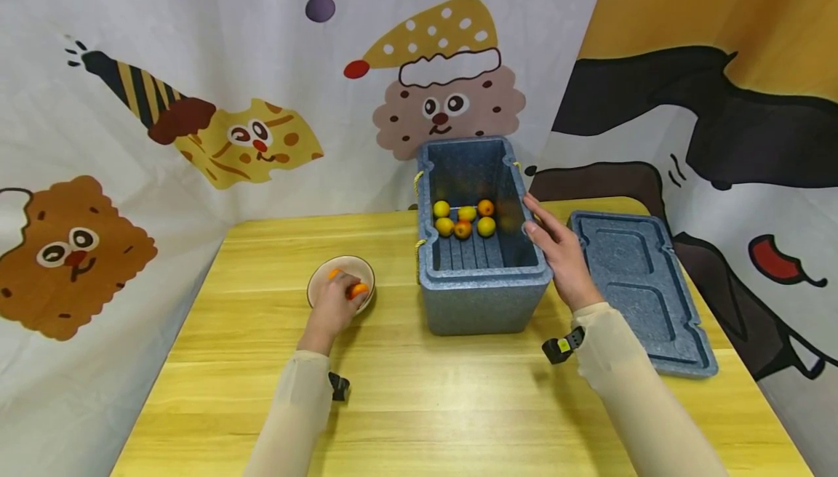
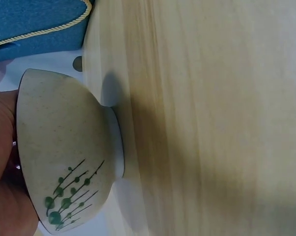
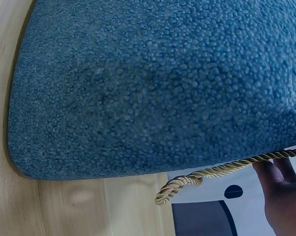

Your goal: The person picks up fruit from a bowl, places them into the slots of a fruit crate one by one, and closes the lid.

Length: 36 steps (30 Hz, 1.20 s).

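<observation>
My left hand [image 1: 337, 302] reaches into a cream bowl [image 1: 317, 284] on the table. Between its thumb and fingers it pinches a small orange fruit [image 1: 358, 290]; another orange fruit [image 1: 334, 273] shows beyond the fingers. The left wrist view has the bowl's outer wall [image 2: 64, 128], painted with green sprigs, and hides the fingertips behind its rim. With fingers extended, my right hand [image 1: 563, 255] rests along the right rim of a deep grey-blue foam box [image 1: 484, 310]. Several yellow and orange fruits [image 1: 463, 229] lie on the box floor.
A grey-blue lid [image 1: 644, 288] lies flat on the wooden table [image 1: 425, 404] right of the box. Yellow rope handles [image 3: 226, 169] hang at the box's sides. Behind the table stands a printed cartoon curtain [image 1: 249, 26].
</observation>
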{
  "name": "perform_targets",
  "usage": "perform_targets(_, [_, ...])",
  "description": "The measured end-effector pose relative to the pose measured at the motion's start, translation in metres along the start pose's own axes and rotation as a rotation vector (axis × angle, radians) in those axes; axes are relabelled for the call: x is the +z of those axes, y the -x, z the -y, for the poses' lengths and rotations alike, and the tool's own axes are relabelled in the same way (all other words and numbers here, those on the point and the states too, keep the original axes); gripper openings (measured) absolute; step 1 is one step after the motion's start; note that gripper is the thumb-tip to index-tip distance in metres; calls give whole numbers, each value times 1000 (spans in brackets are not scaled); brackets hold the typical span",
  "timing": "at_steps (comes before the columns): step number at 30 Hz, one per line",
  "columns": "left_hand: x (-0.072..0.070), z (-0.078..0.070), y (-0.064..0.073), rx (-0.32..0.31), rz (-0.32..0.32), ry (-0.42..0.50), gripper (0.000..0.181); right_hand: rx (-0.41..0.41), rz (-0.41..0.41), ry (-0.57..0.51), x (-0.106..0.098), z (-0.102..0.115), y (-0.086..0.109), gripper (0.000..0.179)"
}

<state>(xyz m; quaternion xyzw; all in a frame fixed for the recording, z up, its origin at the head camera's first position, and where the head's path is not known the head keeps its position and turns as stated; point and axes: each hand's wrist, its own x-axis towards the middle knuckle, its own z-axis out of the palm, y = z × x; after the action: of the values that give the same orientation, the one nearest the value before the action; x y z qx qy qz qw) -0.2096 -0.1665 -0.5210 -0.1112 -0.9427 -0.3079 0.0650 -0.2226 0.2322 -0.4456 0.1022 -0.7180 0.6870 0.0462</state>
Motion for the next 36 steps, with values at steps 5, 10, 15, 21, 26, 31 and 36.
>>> perform_targets(5, [1, 2, 3, 39, -50, 28, 22, 3, 1, -7, 0, -1, 0, 49])
perform_targets(10, [2, 4, 5, 70, -93, 38, 22, 5, -5, -5, 0, -1, -1, 49])
perform_targets(15, [2, 5, 6, 55, -99, 67, 24, 12, -2, 0, 0, 0, 0, 50])
perform_targets(21, [-6, 4, 10, 13, -128, 160, 28, 12, 4, -1, 0, 1, 2, 50])
perform_targets(26, [-18, 2, 5, 17, -198, 283, 31, -2, 1, 14, 0, 3, -1, 49])
perform_targets(31, [-31, -4, 0, 2, -241, 393, 29, 0, 10, 6, 1, 3, -2, 49])
perform_targets(36, [-46, -23, -10, 11, -294, 457, 28, 0, 8, -5, 0, 0, -1, 50])
